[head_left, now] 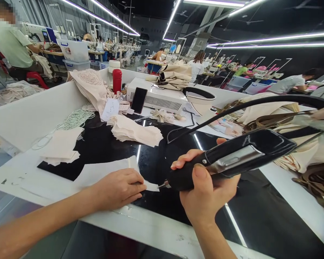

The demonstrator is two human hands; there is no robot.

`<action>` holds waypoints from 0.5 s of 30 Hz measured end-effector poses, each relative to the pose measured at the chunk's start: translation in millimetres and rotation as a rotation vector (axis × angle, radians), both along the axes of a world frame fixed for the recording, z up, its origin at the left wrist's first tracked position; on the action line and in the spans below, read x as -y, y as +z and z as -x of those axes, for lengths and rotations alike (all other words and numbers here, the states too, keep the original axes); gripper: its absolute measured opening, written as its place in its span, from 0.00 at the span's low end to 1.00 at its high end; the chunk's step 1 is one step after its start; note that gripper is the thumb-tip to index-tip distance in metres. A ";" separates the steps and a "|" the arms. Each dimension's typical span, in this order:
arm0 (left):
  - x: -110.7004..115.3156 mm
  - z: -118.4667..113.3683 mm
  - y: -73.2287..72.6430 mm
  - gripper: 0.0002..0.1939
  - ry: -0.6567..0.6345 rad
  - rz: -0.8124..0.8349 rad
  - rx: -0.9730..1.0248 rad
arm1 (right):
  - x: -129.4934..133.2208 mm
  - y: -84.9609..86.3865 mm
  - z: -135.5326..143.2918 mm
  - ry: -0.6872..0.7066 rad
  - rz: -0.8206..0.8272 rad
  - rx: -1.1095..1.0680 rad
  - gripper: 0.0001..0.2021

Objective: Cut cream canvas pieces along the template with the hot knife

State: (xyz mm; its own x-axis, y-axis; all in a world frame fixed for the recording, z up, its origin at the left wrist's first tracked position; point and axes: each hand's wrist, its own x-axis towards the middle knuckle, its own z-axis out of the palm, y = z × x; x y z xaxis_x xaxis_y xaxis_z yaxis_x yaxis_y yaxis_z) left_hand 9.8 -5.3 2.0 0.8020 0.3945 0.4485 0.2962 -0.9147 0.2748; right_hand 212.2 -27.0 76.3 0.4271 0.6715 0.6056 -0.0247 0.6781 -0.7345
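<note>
My left hand [121, 189] presses its bunched fingers on a white sheet-like piece [99, 172] at the table's front edge. A narrow white strip [152, 186] runs out to the right from under my fingertips. My right hand [205, 187] is wrapped round a black corded hand tool [232, 154], tilted with its thin metal tip [164, 185] pointing left. The tip is at the strip's right end; whether it touches, I cannot tell. Just beyond lies a stack of cream fabric pieces [135, 131]. A smaller cream stack [63, 144] lies to the left.
The tool's black cable [248, 104] arches across the right side. At the back stand a white vented box [156, 95], a phone [139, 100] and a red bottle [117, 81]. Green cord [75, 118] lies at left, brown straps [270, 122] at right. People sit at sewing machines beyond.
</note>
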 end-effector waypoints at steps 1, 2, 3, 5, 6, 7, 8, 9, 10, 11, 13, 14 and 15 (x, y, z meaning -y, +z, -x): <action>-0.2 0.2 0.0 0.11 -0.005 -0.002 0.004 | -2.2 0.3 1.1 0.003 -0.013 0.002 0.21; -0.5 0.3 0.0 0.11 -0.010 -0.004 0.008 | -4.3 0.2 2.0 0.008 -0.023 0.007 0.19; -0.8 0.4 0.0 0.11 -0.015 -0.007 0.014 | -6.0 -0.2 2.7 0.012 -0.031 0.014 0.18; -1.2 0.4 -0.3 0.11 -0.021 -0.013 0.018 | -7.8 -1.8 3.4 0.016 -0.034 0.024 0.17; -1.3 0.3 -0.5 0.12 -0.022 -0.014 0.020 | -7.7 -2.8 3.4 0.015 -0.032 0.025 0.17; -1.2 0.2 -0.7 0.12 -0.024 -0.016 0.023 | -7.0 -3.8 3.3 0.012 -0.029 0.025 0.18; -1.1 -0.1 -1.0 0.12 -0.024 -0.017 0.027 | -5.9 -4.6 3.1 0.008 -0.026 0.024 0.18; -0.9 -0.3 -1.3 0.12 -0.025 -0.018 0.032 | -4.7 -5.2 2.9 0.006 -0.024 0.022 0.18; -0.6 -0.6 -1.5 0.11 -0.025 -0.020 0.039 | -3.4 -5.6 2.7 0.004 -0.024 0.020 0.18; -0.3 -0.8 -1.6 0.11 -0.026 -0.022 0.045 | -2.4 -5.8 2.6 0.003 -0.024 0.019 0.18; 0.2 -1.1 -1.5 0.10 -0.031 -0.030 0.058 | -1.3 -5.8 2.5 0.003 -0.027 0.019 0.18; 0.3 -1.2 -1.3 0.10 -0.036 -0.034 0.064 | -1.3 -5.8 2.5 0.003 -0.031 0.021 0.18; 0.5 -1.2 -1.0 0.10 -0.040 -0.039 0.068 | -1.5 -5.9 2.6 0.004 -0.035 0.024 0.17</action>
State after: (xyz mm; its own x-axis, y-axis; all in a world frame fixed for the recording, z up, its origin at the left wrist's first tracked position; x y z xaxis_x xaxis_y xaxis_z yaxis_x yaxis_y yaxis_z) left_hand 11.0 -5.8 1.0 0.7839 0.3436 0.5172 0.2408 -0.9360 0.2568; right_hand 209.6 -25.5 70.4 0.4095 0.6512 0.6390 -0.0098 0.7035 -0.7106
